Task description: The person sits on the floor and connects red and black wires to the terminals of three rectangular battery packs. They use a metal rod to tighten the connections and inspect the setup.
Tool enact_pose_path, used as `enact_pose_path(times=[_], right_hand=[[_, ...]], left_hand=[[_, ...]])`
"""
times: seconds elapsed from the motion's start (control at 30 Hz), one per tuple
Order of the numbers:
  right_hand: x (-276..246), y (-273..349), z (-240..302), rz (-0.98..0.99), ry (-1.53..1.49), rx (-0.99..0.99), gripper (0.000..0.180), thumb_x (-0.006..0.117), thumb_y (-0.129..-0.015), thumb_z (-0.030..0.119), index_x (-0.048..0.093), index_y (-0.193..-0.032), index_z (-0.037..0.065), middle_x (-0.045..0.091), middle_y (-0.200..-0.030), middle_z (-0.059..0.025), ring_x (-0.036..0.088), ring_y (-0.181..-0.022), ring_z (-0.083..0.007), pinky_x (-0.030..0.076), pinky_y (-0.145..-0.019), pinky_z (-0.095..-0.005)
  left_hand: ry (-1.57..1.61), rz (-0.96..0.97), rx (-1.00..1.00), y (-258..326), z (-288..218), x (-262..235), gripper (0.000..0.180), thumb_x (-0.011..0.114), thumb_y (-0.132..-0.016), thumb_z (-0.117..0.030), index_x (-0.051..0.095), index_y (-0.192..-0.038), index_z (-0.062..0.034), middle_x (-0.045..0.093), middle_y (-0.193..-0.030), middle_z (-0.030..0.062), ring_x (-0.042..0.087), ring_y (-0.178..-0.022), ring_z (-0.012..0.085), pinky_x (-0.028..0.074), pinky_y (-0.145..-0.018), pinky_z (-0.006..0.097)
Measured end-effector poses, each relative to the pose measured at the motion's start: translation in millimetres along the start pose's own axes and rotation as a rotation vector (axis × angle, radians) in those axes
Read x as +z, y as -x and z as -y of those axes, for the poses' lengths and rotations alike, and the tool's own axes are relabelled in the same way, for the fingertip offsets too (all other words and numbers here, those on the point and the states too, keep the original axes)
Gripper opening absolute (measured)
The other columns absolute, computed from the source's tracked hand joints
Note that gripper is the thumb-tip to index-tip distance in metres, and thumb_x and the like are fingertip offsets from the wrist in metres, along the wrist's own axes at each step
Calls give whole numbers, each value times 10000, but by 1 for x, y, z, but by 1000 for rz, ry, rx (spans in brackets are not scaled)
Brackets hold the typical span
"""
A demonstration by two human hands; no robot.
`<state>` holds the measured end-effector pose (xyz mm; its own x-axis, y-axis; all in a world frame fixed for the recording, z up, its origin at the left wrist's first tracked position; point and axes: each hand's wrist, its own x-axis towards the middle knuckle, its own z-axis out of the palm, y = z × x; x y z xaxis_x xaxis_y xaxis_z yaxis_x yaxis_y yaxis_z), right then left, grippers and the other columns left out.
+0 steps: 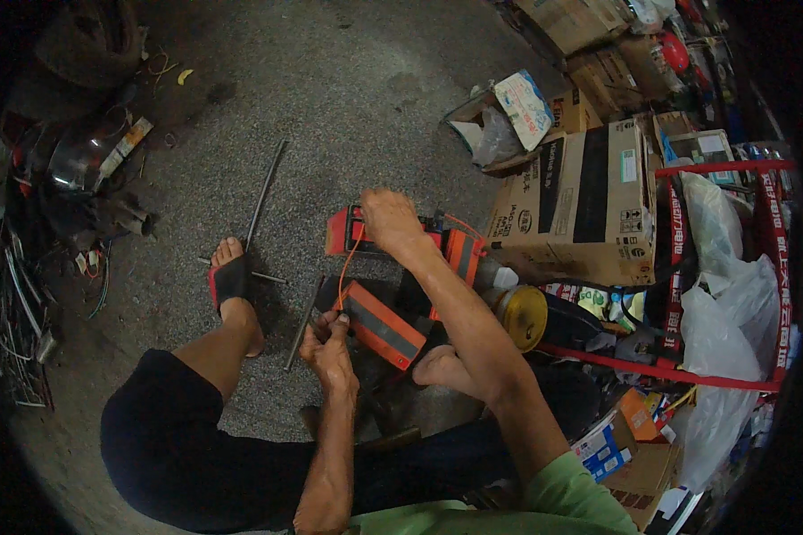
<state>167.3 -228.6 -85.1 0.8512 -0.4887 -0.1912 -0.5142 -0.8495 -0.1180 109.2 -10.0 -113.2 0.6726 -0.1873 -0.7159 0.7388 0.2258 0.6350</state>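
Observation:
My left hand [330, 352] pinches the lower end of a thin orange wire [347, 267] at the corner of an orange block with a dark stripe [382, 326]. From there the wire runs up toward my right hand [391, 218]. Those fingers are curled closed over a red piece with a black frame [341, 234]; what they grip is hidden. Another orange striped piece [461, 256] lies to the right, partly behind my right forearm. A metal rod [303, 325] lies just left of my left hand.
A long metal rod [266, 196] lies by my sandaled foot [232, 275], crossing a shorter rod. At right stand a large cardboard box [580, 201], a round yellow can [521, 318] and a red-framed rack [674, 267] with plastic bags. Coiled cables [18, 303] lie far left.

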Motion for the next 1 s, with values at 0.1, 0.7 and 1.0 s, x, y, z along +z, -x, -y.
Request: enact_pose_path(times=[0.1,0.7,1.0], right_hand=[[0,2,0,-14,5,-11,167,639,-856,103,633,-957,-30,667,-950,-247,671,-900,-424,538,-801,-505],[-4,6,4,-43,-8,25,146,616,-858,93,616,-934,-32,656,-977,-247,669,-891,-415,548,-763,-498],[6,5,6,-61,61,2,132,609,-853,76,615,-947,-17,651,-946,-219,679,-872,-391,555,-761,-486]], left_hand=[[13,10,0,0,0,0,168,701,-836,67,640,-981,10,636,-923,31,594,-882,126,483,-850,289],[100,115,76,4,-4,-1,274,688,-849,59,630,-1113,13,631,-967,45,593,-874,123,496,-827,275],[-288,85,121,-3,8,1,283,619,-912,1,616,-1190,51,657,-1045,53,610,-925,159,488,-852,297]])
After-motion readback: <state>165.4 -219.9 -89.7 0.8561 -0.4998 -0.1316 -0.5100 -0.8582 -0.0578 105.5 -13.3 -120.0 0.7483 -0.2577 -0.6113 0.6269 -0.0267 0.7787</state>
